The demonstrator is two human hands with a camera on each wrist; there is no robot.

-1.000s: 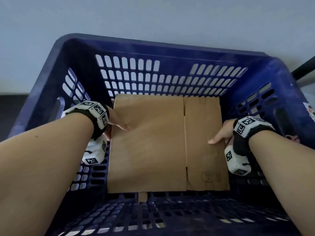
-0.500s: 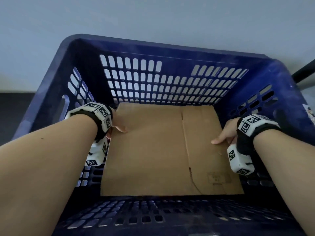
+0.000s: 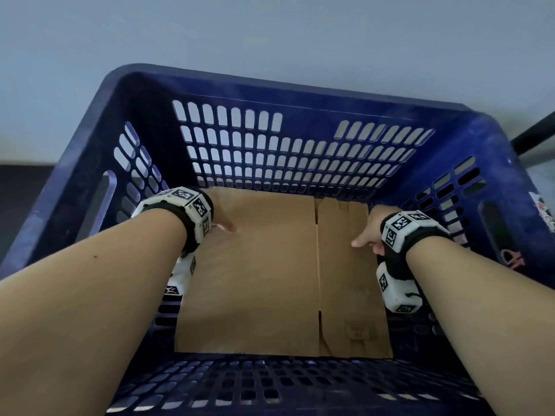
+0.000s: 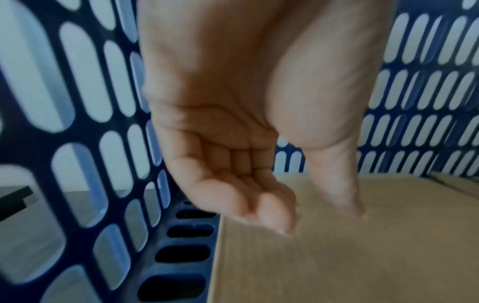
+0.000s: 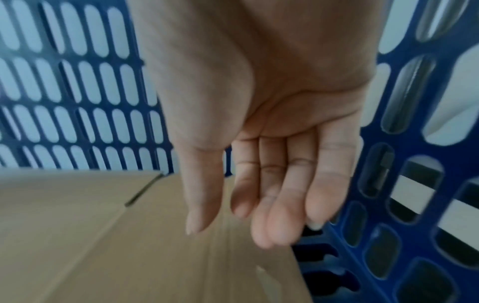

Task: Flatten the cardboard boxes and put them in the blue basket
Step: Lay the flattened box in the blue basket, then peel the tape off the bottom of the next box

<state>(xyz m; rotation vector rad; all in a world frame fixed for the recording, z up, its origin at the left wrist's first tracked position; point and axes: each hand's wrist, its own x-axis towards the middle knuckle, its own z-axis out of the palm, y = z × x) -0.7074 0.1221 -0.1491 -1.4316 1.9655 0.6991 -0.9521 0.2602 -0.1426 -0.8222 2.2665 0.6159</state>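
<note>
A flattened brown cardboard box (image 3: 255,280) lies flat on the floor of the blue basket (image 3: 270,82). My left hand (image 3: 222,229) is at the box's left edge. In the left wrist view that hand (image 4: 321,219) has loosely curled fingers and a lowered thumb just over the cardboard (image 4: 337,266), gripping nothing. My right hand (image 3: 368,238) is at the box's right edge. In the right wrist view it (image 5: 233,231) hangs with straight, relaxed fingers above the cardboard (image 5: 103,235), holding nothing.
The slotted basket walls (image 4: 85,133) (image 5: 406,145) stand close on both sides of my hands. A pale wall rises behind the basket. A black bar (image 3: 531,136) crosses the upper right corner. A sticker (image 3: 543,211) marks the right rim.
The cardboard has gone down from a tilted hold to lying flat on the basket floor. Both hands followed it down and no longer grip its edges.
</note>
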